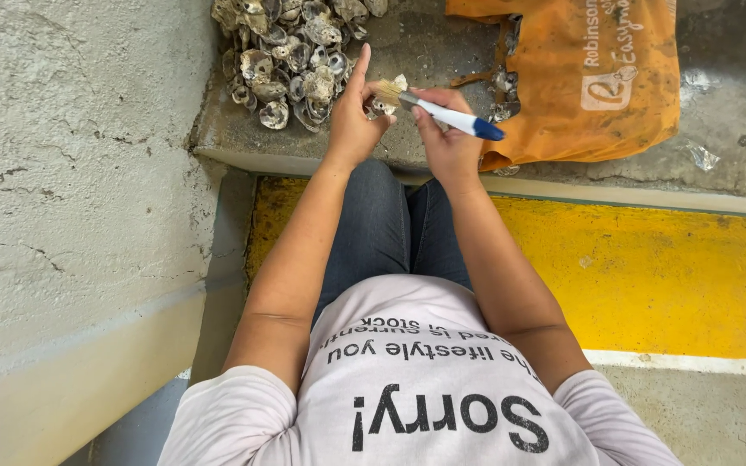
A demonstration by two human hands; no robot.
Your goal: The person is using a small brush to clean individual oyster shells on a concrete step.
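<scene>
Shell and brush, held over concrete ledge

Shell (379, 105) (small, mostly hidden) is pinched in the left hand (353, 121), index finger raised. Paintbrush (442, 112), white handle with blue tip, is gripped by the closed right hand (446, 138), bristles touching the shell. Shell pile (291, 56) lies just beyond; orange bag (589, 78) at right.

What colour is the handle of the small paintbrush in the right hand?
The paintbrush handle is white with a blue tip, held in the right hand; seen in the head view.
</scene>
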